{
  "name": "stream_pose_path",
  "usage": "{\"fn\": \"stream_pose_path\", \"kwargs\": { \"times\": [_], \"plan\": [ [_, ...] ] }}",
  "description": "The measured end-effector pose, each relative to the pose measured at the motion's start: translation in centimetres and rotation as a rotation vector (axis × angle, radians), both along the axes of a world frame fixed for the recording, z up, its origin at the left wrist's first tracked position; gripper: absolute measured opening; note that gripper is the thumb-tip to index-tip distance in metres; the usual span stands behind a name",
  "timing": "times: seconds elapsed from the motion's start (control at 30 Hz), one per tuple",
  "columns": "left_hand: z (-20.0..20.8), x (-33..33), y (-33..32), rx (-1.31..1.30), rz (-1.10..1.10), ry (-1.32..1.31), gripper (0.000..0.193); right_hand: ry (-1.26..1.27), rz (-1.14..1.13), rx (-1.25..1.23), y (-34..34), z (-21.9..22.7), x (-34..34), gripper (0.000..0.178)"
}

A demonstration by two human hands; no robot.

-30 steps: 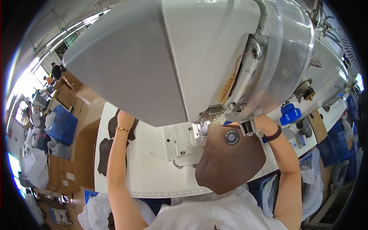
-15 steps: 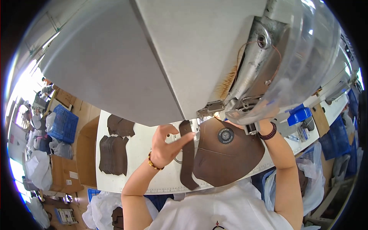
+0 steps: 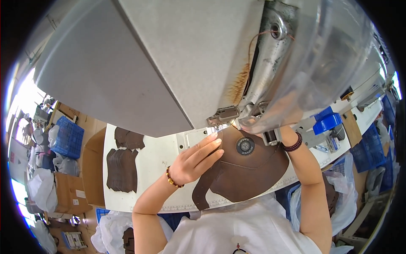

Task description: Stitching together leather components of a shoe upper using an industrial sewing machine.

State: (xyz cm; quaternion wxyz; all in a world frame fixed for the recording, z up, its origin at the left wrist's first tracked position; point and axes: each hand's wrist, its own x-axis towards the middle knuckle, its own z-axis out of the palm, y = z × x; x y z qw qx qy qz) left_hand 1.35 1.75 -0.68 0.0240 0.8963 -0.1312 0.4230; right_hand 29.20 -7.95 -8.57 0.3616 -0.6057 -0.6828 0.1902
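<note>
A brown leather-like panel (image 3: 249, 182) with a round dark badge (image 3: 245, 145) lies under the head of a sewing machine (image 3: 169, 55). Along its left edge runs a brown strip (image 3: 201, 190), its lower end curving over the table's front edge. My left hand (image 3: 192, 163) is open, its fingers stretched flat over the strip and the panel edge, tips close by the presser foot; its thumb is hidden. My right hand (image 3: 289, 134) reaches to the panel's right side, its fingers hidden behind the machine's clear guard (image 3: 313, 93) and metal parts.
Stacked brown pieces (image 3: 122, 170) lie on the white table (image 3: 158, 182) at left, beside a cardboard box (image 3: 94, 169). A blue holder (image 3: 327, 122) stands at right. Plastic bags (image 3: 112, 230) hang below the table's front edge. The machine head overhangs my hands.
My left hand has gone from pinching the raised strip to lying flat over it near the presser foot. The strip now rests against the panel. The whole view has shifted slightly.
</note>
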Motion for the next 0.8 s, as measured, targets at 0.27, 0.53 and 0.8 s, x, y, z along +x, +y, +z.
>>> {"fn": "stream_pose_path", "kwargs": {
  "times": [0.27,0.53,0.8],
  "plan": [
    [0.4,0.2,0.0,0.013,-0.005,0.031,0.026,-0.193,-0.023,0.129,-0.3,-0.2,0.1,0.035],
    [0.9,0.1,-0.4,0.026,0.041,0.042,0.025,-0.601,-0.036,0.751,-0.5,0.5,1.3,0.036],
    [1.2,0.1,-0.9,0.097,0.089,0.092,0.028,-0.462,0.029,0.574,-1.0,0.7,1.2,0.030]
  ]
}}
